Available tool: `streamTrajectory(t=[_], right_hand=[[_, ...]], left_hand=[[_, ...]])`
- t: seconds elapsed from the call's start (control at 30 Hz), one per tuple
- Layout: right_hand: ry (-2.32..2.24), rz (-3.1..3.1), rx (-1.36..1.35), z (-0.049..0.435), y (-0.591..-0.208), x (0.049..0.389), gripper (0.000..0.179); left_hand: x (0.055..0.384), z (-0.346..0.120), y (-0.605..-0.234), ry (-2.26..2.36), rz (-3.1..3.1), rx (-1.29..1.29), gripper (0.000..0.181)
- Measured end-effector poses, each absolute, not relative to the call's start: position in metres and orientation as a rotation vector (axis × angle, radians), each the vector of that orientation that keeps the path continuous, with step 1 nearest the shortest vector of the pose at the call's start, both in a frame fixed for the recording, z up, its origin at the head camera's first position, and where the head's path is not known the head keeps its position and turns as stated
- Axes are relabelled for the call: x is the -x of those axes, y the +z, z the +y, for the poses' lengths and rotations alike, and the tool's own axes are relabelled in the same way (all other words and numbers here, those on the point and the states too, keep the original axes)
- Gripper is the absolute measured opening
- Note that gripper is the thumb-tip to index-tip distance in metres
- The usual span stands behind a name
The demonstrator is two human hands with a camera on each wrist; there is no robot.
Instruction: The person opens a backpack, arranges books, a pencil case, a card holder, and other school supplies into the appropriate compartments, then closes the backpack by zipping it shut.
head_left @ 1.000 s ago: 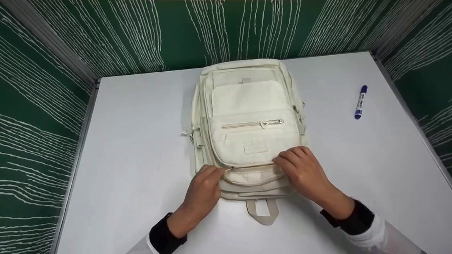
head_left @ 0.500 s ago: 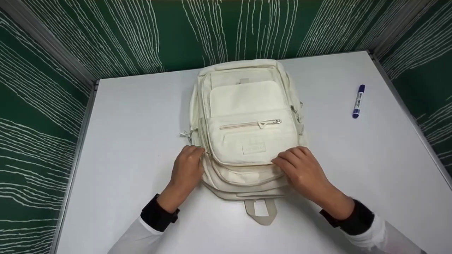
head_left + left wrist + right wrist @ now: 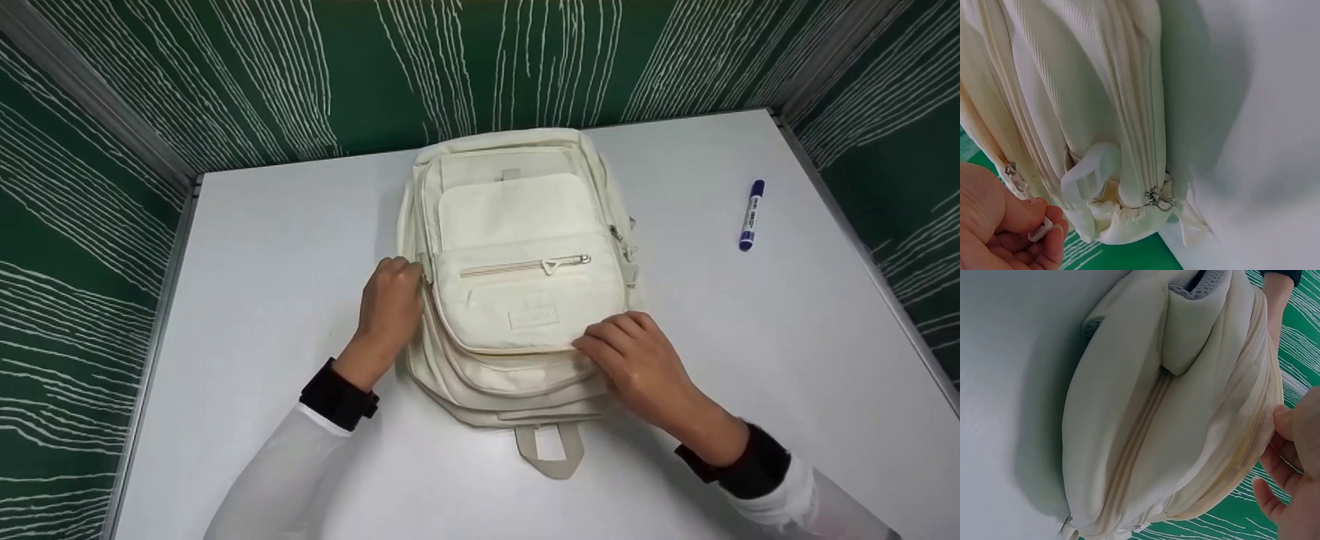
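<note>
A cream backpack (image 3: 517,214) lies on its back on the white table, its grey top loop (image 3: 551,454) towards me. My left hand (image 3: 391,300) is at the left side of its front pocket. In the left wrist view, thumb and fingers pinch a pale zipper pull (image 3: 1040,229) hanging from a metal slider (image 3: 1012,170). My right hand (image 3: 634,367) pinches the pocket's near right edge, thumb on one side and fingers beneath, as the right wrist view shows. How far the pocket's zipper seam stands apart cannot be told.
A blue and white marker (image 3: 752,215) lies on the table (image 3: 277,225) at the right. Another metal zipper slider (image 3: 1157,199) with a pale pull hangs at the bag's side. Green walls (image 3: 375,75) with white streaks surround the table on three sides.
My left hand has moved from the pocket's near edge around its corner and up the left side with the zipper pull. The right hand keeps its grip in place.
</note>
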State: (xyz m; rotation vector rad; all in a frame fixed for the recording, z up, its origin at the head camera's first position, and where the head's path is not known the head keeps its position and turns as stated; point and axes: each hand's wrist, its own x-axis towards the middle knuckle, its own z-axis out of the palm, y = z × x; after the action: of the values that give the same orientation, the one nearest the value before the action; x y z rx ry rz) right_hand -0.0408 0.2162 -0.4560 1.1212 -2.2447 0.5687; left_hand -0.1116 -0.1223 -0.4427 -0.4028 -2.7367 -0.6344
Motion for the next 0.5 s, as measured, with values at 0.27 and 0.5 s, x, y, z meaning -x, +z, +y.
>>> streamTrajectory(t=[0.27, 0.5], right_hand=[[0.548, -2.214, -1.124, 0.216, -0.456, 0.042, 0.028], [0.542, -2.258, -1.114, 0.217, -0.450, 0.040, 0.024]], left_hand=[[0.133, -0.124, -0.438, -0.593, -2.766, 0.376, 0.015], [0.136, -0.124, -0.438, -0.587, -2.747, 0.393, 0.015]])
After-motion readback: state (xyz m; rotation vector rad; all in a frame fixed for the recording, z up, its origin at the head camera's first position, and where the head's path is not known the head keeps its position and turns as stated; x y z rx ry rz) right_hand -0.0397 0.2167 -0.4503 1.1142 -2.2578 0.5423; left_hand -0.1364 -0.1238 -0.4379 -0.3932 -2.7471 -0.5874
